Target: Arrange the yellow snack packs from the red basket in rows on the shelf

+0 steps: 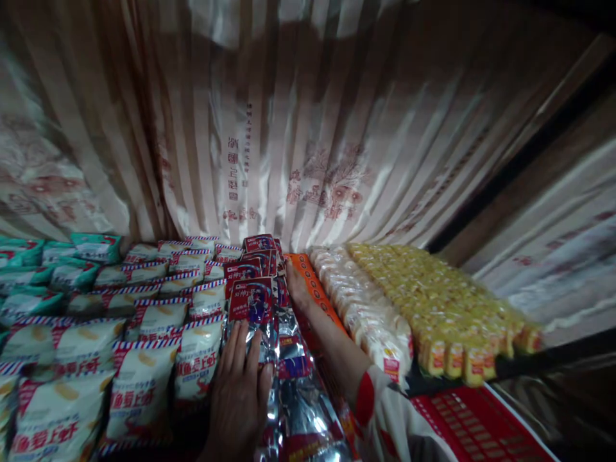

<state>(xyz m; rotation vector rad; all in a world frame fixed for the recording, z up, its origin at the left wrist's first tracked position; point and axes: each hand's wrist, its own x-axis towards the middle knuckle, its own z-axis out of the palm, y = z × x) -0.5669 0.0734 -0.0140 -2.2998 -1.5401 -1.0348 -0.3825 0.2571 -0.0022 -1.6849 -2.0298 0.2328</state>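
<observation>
My left hand (pixel 239 385) lies flat on the front of a column of dark red and silver snack packets (pixel 251 301), its fingers stretched out and the thumb slightly apart. Farther back, my right hand (pixel 297 287) reaches along the right side of the same packets, between them and an orange strip of packaging (pixel 315 285). Its fingers look extended against the packets' edge, and the fingertips are partly hidden. The packets overlap in a row that runs away from me. More silver packets (pixel 308 410) lie flat at the front, below my right forearm.
White snack bags (pixel 144 388) with red lettering fill the left side, with green bags (pixel 96 247) behind them. On the right lie clear-wrapped white items (pixel 368 314) and rows of yellow packs (pixel 433 295). A pale printed curtain (pixel 269 128) hangs behind; a dark bar (pixel 529 144) slants at right.
</observation>
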